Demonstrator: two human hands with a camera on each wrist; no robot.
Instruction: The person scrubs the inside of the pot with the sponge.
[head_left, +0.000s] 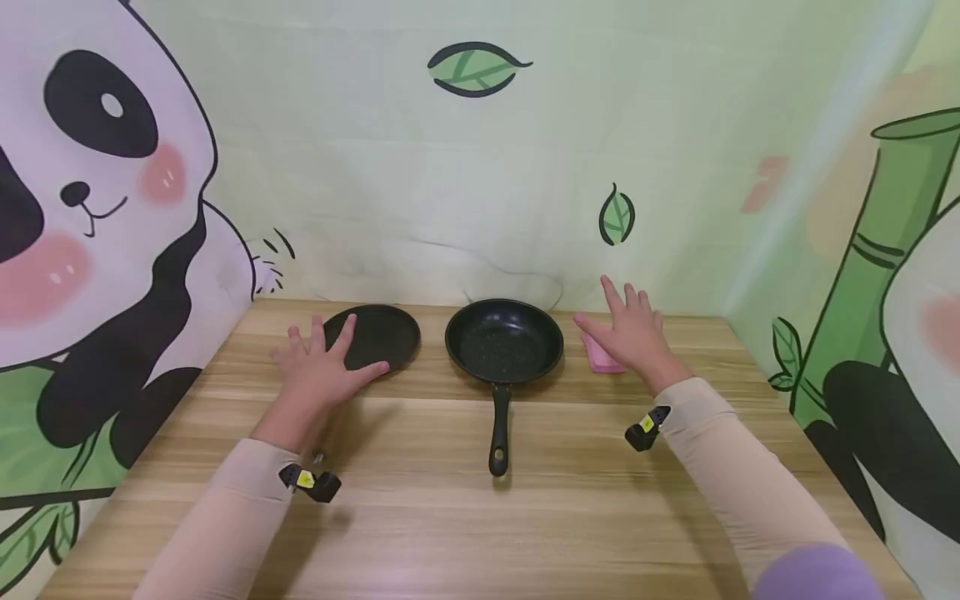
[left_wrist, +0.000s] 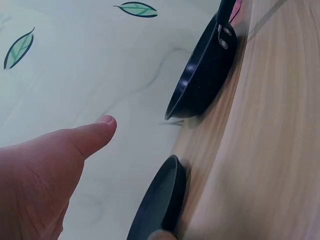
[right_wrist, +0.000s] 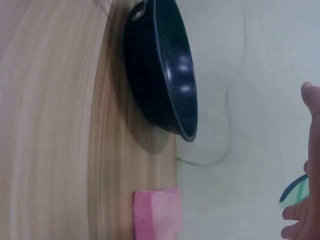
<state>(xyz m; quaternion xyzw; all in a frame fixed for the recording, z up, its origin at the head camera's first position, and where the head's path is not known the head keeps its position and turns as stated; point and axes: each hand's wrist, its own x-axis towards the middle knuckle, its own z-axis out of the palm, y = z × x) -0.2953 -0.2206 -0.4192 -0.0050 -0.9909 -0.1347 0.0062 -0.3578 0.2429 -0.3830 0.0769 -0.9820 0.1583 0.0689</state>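
A: Here's the black frying pan (head_left: 504,340), upright on the wooden table (head_left: 420,533), its bowl facing up and its handle (head_left: 499,429) pointing toward the person!

B: And just left of that pan, a round black plate (head_left: 386,333), lying flat. Who's over there?

A: The left hand (head_left: 318,371)! Fingers splayed wide, thumb stretched toward the pan, nothing in its grasp. In the head view it covers the plate's left edge.

B: Any contact?

A: A fingertip overlaps the plate in the left wrist view; touching or not, I can't tell.

B: Now right of the pan: a pink pad (head_left: 600,358), partly hidden!

A: Hidden by the right hand (head_left: 633,337), raised above it and apart from it, fingers spread wide, holding nothing.

B: And behind the pan, a pale green wall (head_left: 337,150) with painted leaves (head_left: 480,69), a big panda (head_left: 90,192) far to the pan's left and a bamboo stalk (head_left: 862,242) far to its right!
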